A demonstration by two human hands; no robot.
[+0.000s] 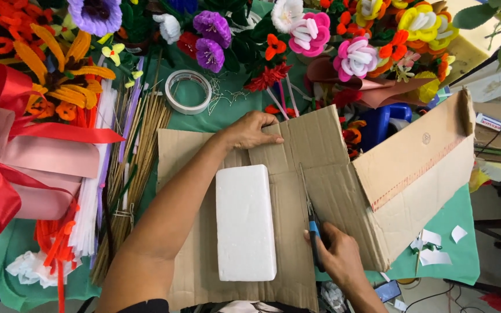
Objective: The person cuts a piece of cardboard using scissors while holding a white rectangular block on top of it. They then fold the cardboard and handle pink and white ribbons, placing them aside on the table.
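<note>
Your left hand (249, 130) lies with fingers pressed flat on the far edge of the flattened cardboard box (297, 174), which is spread over the green-covered tabletop (442, 232). Your right hand (338, 255) has its fingers wrapped around a blue-handled cutter (313, 226), blade against the cardboard. A white foam block (244, 223) rests on the cardboard just left of the blade. The box's raised flap (418, 153) stands at right; a tape roll (188, 91) and bundled sticks (137, 150) crowd the left.

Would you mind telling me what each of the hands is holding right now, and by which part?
The right hand grips a blue-handled cutter by its handle, blade on the cardboard. The left hand holds nothing; it presses flat on the cardboard's far edge.
</note>
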